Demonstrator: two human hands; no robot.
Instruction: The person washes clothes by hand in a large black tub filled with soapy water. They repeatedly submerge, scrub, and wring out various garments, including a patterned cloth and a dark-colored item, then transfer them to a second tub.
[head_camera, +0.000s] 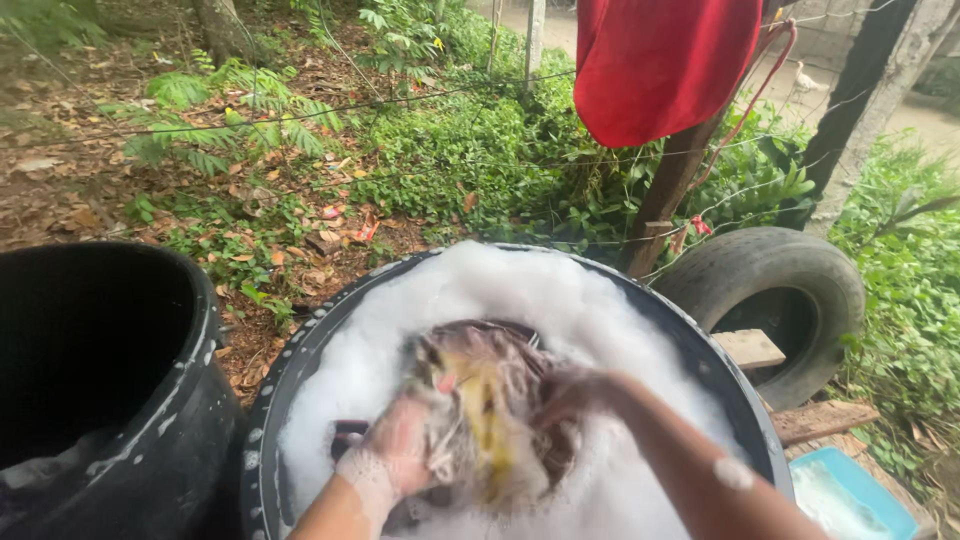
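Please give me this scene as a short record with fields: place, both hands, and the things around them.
Place: outdoors, beside leafy ground
Left hand: soapy, grip closed on the wet yellow-and-brown cloth
Right hand: also gripping the cloth, blurred
Basin: round black tub full of white foam
Left side: second black tub
Behind: red hanging cloth, old black tyre

I see white suds (500, 290) in a black tub (265, 420), a yellow-and-brown patterned cloth (490, 410), and a red garment (660, 65) overhead.
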